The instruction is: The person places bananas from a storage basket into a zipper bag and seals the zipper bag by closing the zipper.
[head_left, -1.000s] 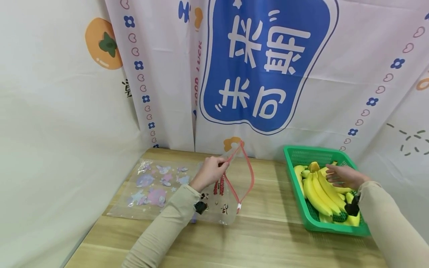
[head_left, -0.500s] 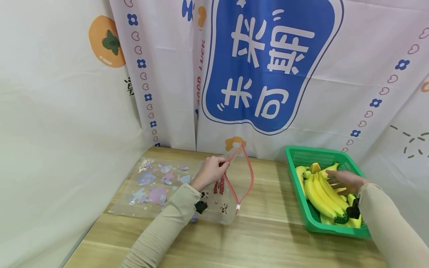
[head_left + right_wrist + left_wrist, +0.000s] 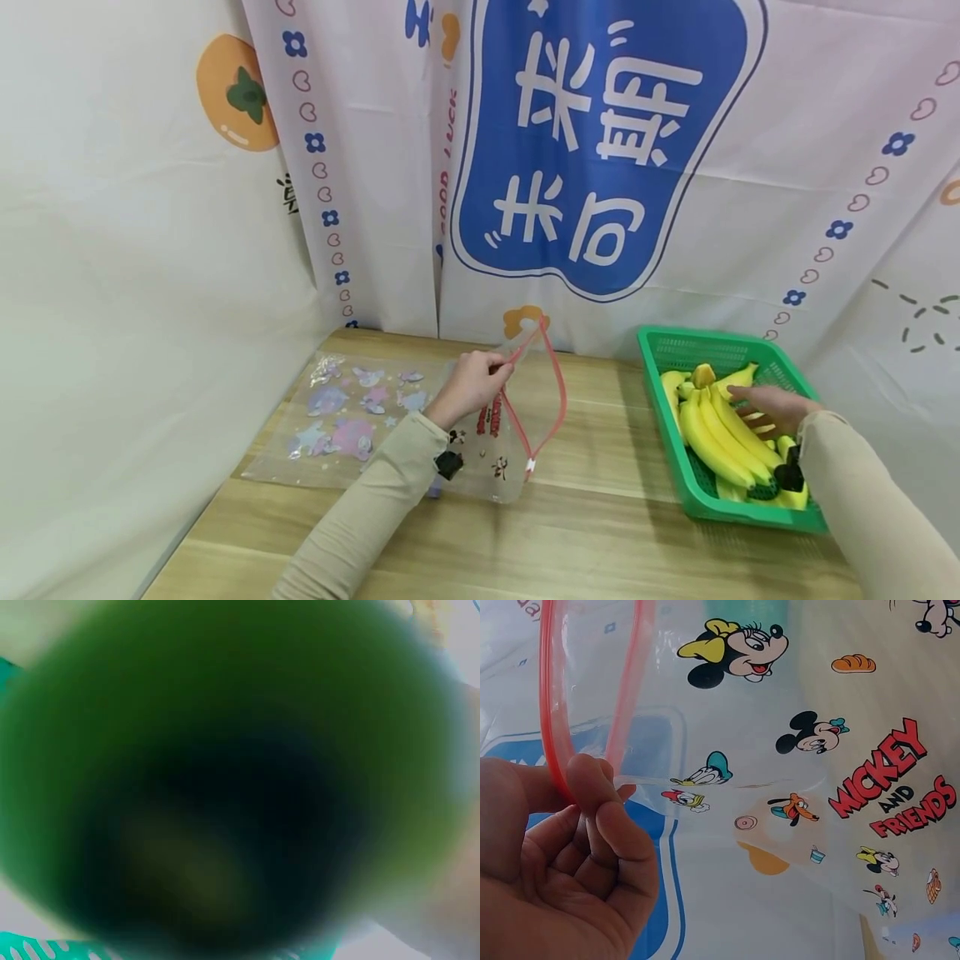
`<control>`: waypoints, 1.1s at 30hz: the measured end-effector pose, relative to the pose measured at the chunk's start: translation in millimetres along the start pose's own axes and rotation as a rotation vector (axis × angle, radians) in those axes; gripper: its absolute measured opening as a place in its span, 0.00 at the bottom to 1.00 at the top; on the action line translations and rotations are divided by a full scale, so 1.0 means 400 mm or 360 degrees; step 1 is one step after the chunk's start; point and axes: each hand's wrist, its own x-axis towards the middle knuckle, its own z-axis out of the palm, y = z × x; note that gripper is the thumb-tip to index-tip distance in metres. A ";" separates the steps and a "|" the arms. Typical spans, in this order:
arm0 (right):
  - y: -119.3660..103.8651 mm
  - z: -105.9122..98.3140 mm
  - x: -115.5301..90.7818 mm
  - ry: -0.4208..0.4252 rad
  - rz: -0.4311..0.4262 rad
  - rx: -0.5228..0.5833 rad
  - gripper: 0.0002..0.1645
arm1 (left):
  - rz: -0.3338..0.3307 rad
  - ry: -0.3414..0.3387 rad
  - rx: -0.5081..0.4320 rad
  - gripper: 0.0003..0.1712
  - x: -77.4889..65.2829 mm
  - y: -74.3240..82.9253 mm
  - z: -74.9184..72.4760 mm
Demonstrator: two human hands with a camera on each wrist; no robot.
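My left hand (image 3: 474,385) pinches the red zip edge of a clear zip bag (image 3: 517,479) between thumb and fingers. Cartoon figures and red lettering are printed on the bag, and its mouth gapes toward the right. A white slider (image 3: 531,465) sits at the lower end of the zip. In the green basket (image 3: 678,483), my right hand (image 3: 780,407) lies along the right side of a bunch of bananas (image 3: 716,442), its fingers extended and partly hidden behind the fruit. A blurred green and dark shape fills most of the right wrist view.
Another clear bag (image 3: 330,442) with purple and pink prints lies flat on the wooden table (image 3: 592,533) at the left. More bananas (image 3: 671,400) lie around the bunch in the basket. Printed white cloth (image 3: 390,192) hangs right behind the table's back edge.
My right hand has slid slightly down and in against the bunch of bananas, and the bunch has shifted a little to the right. My left hand and the bag stay nearly still.
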 end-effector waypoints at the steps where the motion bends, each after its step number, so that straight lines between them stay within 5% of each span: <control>1: 0.001 -0.001 -0.001 -0.0001 0.0010 -0.0009 0.50 | 0.0003 -0.0002 0.0004 0.17 0.000 -0.001 0.001; 9: 0.010 0.000 -0.006 0.0031 0.0004 -0.0001 0.47 | -0.0015 -0.0008 -0.0017 0.17 -0.002 0.005 -0.003; 22: -0.010 0.026 -0.006 -0.0127 0.0021 -0.0029 0.52 | -0.0046 -0.0023 -0.0030 0.15 -0.003 -0.004 -0.003; 33: -0.004 0.035 -0.007 -0.0095 -0.0133 -0.0163 0.48 | -0.0031 -0.0026 -0.0018 0.14 -0.006 -0.008 -0.001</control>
